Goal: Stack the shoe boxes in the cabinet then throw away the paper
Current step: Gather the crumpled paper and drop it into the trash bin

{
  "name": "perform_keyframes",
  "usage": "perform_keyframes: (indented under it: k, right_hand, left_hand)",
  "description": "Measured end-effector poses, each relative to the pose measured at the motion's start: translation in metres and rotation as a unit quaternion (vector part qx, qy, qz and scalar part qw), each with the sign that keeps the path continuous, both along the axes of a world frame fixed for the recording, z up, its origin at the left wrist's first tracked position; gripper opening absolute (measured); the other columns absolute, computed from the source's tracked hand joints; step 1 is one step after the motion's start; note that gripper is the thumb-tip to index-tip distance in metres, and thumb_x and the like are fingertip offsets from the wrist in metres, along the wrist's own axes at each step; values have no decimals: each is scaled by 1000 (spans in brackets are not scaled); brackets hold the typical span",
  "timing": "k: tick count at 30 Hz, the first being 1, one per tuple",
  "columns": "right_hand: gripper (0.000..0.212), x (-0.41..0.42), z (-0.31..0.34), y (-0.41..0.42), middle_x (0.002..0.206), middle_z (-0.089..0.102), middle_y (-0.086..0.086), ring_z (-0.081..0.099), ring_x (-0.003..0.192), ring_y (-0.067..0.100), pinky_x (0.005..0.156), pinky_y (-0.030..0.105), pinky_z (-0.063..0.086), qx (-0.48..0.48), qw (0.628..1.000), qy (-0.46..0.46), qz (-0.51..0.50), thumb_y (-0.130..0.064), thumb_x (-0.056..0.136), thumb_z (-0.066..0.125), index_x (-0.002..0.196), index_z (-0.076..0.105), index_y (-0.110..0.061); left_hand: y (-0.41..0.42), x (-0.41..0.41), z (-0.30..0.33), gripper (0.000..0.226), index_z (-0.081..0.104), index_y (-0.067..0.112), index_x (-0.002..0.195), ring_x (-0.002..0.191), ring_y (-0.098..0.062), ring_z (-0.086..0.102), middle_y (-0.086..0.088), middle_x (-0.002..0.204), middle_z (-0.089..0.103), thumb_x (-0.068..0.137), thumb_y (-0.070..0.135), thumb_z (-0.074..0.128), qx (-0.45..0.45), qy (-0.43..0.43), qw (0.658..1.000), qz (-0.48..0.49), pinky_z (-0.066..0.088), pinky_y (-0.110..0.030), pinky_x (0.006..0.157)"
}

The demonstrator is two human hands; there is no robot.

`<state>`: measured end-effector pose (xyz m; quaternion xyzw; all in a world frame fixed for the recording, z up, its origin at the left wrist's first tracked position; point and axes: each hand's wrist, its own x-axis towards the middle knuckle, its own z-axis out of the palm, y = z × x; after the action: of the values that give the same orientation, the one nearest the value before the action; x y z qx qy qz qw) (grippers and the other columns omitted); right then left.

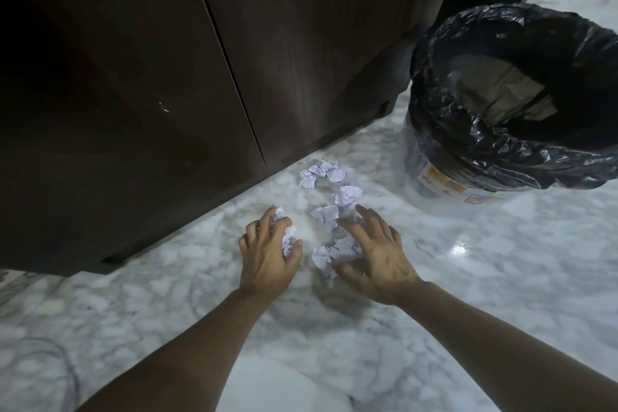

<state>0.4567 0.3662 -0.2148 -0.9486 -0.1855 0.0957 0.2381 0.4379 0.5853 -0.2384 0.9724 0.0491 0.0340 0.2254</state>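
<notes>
left hand (267, 252) clamped on paper (287, 237); right hand (374, 252) spread over wads (329, 256). risk: loose wads spilling short of far-right bin (501, 157).

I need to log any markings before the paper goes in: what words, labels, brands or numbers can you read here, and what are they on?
No text can be read.
Bin: an orange and white label on its clear wall, print too blurred to read.
Crumpled paper: no writing shows.
Cabinet doors: no lettering, only a small pale mark.
</notes>
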Motion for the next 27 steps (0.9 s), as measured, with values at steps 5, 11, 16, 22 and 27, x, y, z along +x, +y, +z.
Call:
perform_keyframes:
  k: [5, 11, 16, 22, 27]
  right_hand:
    - [67, -8, -14, 11, 155, 32, 14, 27, 144, 37, 109, 59, 28, -38, 998, -45, 15, -77, 74, 49, 128, 47, -38]
    - [25, -8, -31, 1, 141, 47, 21, 31, 133, 32, 98, 55, 42, 19, 995, -95, -16, -43, 84, 55, 103, 52, -27]
    - [33, -5, -28, -3, 139, 47, 18, 40, 124, 33, 98, 51, 44, 78, 991, -72, -76, -36, 87, 57, 114, 54, -16]
    - [57, -5, -10, 8, 141, 45, 12, 38, 130, 30, 103, 47, 38, 100, 990, -23, -97, -52, 83, 43, 127, 56, -18]
    - [78, -15, -9, 19, 159, 21, 10, 13, 148, 30, 114, 51, 19, 52, 997, 12, -49, -78, 71, 42, 135, 49, -33]
  left_hand:
    - [-3, -5, 0, 46, 55, 28, 123, 112, -27, 46, -1, 136, 50, 83, 49, 43, 27, 5, 999, -20, 37, -42, 89]
    - [1, -4, -3, 39, 62, 27, 116, 103, -29, 51, -4, 128, 54, 84, 37, 43, 30, 2, 999, -34, 42, -42, 84]
    - [0, -6, -5, 32, 64, 25, 105, 99, -30, 52, -5, 127, 54, 82, 33, 43, 24, 2, 999, -38, 43, -42, 80]
    - [-1, -8, -1, 46, 58, 25, 123, 106, -28, 50, -3, 130, 53, 82, 37, 43, -3, -5, 1000, -31, 39, -41, 85]
    - [-3, -13, 6, 49, 59, 29, 122, 111, -21, 43, 4, 140, 46, 80, 47, 41, -3, 11, 999, -42, 28, -33, 87]
